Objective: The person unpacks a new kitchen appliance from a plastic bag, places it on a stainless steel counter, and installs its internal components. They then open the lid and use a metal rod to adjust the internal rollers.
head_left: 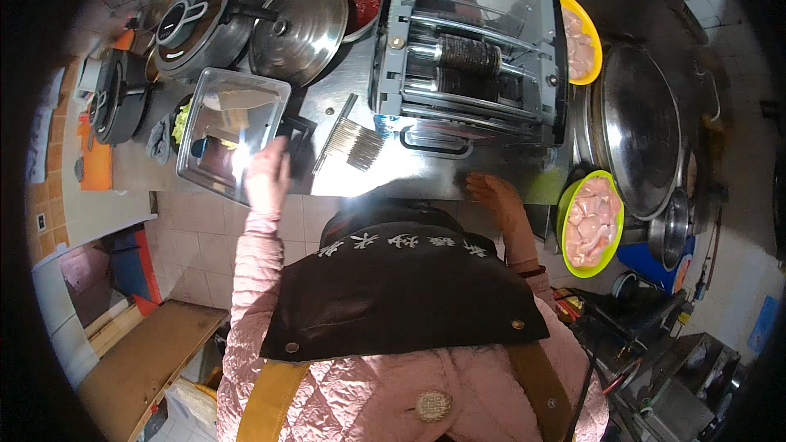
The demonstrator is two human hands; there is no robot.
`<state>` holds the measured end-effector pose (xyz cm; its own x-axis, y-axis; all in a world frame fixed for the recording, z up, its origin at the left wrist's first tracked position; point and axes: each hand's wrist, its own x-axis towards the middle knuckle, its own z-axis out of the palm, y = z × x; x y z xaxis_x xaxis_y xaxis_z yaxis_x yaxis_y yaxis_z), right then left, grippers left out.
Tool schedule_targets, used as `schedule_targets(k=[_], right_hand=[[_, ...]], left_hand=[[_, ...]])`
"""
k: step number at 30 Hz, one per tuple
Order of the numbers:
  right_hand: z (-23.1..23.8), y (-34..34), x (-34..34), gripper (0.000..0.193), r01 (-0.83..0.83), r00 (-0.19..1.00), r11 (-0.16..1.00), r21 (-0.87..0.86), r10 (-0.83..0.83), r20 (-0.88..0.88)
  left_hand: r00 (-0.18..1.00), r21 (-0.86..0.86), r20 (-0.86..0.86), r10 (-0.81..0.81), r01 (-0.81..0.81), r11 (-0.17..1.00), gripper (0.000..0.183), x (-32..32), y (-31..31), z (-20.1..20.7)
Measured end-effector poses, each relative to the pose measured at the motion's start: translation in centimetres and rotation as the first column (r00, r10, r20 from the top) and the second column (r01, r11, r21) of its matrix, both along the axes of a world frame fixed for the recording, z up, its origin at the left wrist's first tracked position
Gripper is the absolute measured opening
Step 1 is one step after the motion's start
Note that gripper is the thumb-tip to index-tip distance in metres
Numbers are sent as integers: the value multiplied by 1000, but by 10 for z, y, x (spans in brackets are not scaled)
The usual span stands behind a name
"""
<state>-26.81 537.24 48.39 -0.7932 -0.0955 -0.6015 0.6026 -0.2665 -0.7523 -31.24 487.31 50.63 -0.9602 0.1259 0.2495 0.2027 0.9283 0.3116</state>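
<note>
My left hand is at the right rim of a clear plastic box, its fingers closed about the edge; glare blurs them. The box lies at the counter's front left, one corner reaching past the edge. My right hand rests empty at the counter's front edge with fingers stretched out. Between the hands lies a comb-like metal rack of thin tines. Behind it stands a metal machine with rollers, its front handle towards me. To the right of my right hand is a green bowl of raw meat pieces.
A yellow bowl of raw meat stands beside the machine, near a large round metal lid. Back left are a pot lid, a pot of red sauce and pressure cookers. A brown board is at lower left.
</note>
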Motion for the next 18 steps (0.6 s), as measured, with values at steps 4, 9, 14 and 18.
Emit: schedule_targets(k=[4,9,14,18], right_hand=[[0,-7,-2,48,-31,999,999,22,32,-13],[6,-9,7,45,-29,998,999,36,31,-58],[2,-6,12,45,-16,999,999,39,17,-35],[-4,-2,16,45,11,1000,998,56,-12,16]], left_hand=[[995,-187,85,-58,73,980,45,-7,56,-48],[984,-459,117,132,-64,886,19,-22,69,-107],[922,-315,331,200,-92,944,23,-31,66,-120],[899,-143,367,240,-200,969,35,-25,71,-106]])
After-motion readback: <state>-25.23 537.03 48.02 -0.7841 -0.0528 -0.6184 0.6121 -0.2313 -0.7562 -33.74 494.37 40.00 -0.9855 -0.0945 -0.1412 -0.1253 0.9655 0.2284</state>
